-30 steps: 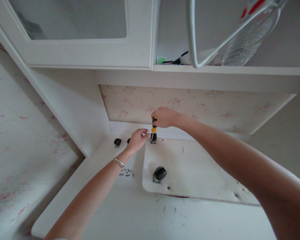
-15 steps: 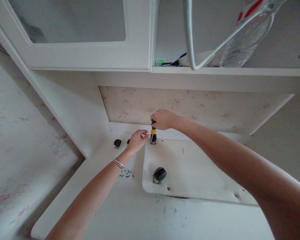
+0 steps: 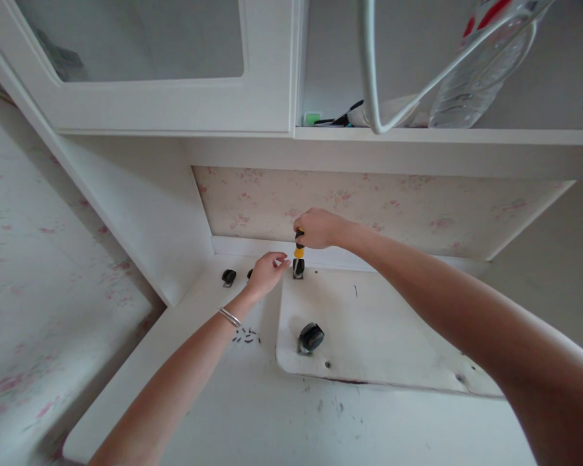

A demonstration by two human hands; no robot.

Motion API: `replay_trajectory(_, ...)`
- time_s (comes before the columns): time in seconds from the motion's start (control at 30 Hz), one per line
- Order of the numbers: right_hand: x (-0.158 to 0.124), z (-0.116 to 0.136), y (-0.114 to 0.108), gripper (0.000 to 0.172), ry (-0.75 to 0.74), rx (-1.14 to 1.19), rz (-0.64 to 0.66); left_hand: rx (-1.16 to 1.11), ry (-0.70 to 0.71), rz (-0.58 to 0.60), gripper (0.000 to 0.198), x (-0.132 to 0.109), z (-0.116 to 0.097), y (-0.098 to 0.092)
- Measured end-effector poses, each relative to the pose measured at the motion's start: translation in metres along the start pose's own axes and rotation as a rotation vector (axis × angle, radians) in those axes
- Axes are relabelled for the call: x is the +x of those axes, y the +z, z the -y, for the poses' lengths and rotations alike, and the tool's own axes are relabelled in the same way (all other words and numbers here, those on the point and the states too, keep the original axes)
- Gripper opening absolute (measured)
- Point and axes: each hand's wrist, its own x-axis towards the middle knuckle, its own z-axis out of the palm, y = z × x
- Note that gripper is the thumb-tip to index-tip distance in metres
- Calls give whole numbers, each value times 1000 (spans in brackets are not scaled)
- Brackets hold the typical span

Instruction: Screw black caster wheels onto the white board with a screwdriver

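My right hand (image 3: 320, 228) is wrapped round the black and yellow handle of a screwdriver (image 3: 298, 252). The screwdriver points down at a black caster wheel (image 3: 298, 267) on the far left corner of a white board (image 3: 393, 323); its tip is too small to make out. Beside that caster is my left hand (image 3: 268, 273), fingers loosely curved and apart, with the fingertips close to the wheel. Whether they touch it I cannot tell. Another caster (image 3: 311, 338) stands on the board's near left corner.
Left of the board lie a loose caster (image 3: 228, 278), one more partly behind my left hand, and several small dark screws (image 3: 246, 336) on the white desktop (image 3: 252, 414). Overhead, a shelf (image 3: 447, 135) holds a plastic bottle (image 3: 471, 84); a white cable (image 3: 372, 77) hangs before it.
My right hand and the screwdriver have shifted up very slightly. The left hand and the casters look unchanged.
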Motion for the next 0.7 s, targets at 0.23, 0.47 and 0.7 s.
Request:
replay_trajectory(0.23, -6, -4, -1, 29, 17, 31, -24, 23, -2, 24, 28, -1, 6, 4)
replay_trajectory(0.47, -19, -15, 2, 31, 68, 82, -71, 45, -15, 90, 18, -9, 25, 7)
replay_trajectory(0.7, -66, -15, 19, 28, 161, 160, -168, -83, -90, 93, 16, -34, 23, 16)
